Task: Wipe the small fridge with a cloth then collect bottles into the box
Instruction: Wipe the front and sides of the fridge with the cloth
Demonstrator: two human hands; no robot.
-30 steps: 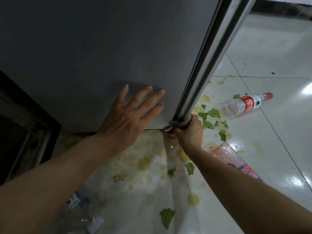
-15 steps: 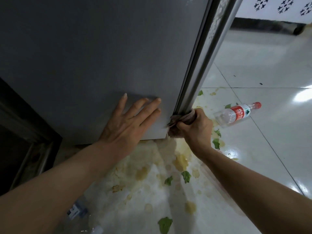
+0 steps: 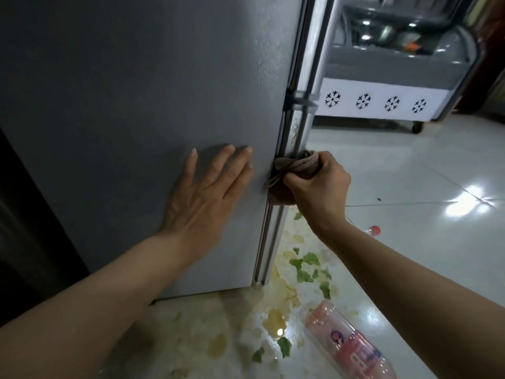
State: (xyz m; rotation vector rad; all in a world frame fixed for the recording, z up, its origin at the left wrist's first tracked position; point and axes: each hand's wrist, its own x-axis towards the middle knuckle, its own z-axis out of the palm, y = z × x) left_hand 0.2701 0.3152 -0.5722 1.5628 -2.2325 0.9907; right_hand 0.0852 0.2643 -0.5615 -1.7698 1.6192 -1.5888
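Right now we have the grey fridge (image 3: 136, 105) filling the left and middle of the view, its flat side panel facing us and its front edge running down the middle. Against that edge, partway up, we hold a bunched brown cloth (image 3: 289, 173); the fingers of our right hand (image 3: 317, 181) are curled round it, pressing it onto the edge strip. Our left hand (image 3: 207, 192) lies flat on the side panel just left of the cloth, fingers straight and slightly spread, palm on the metal.

On the white tiled floor (image 3: 410, 187) near the foot of the fridge we see a pale yellowish spill (image 3: 276, 321) with green leaf scraps (image 3: 306, 266) scattered through it. A pink plastic bottle (image 3: 347, 343) lies on its side at the near right, just beside the spill. Farther right, mostly hidden behind our right forearm, a red bottle cap (image 3: 374, 230) shows on the tiles.

Across the room at the far right stands a chest freezer (image 3: 382, 86) with a curved glass top and a white front printed with dark snowflakes.
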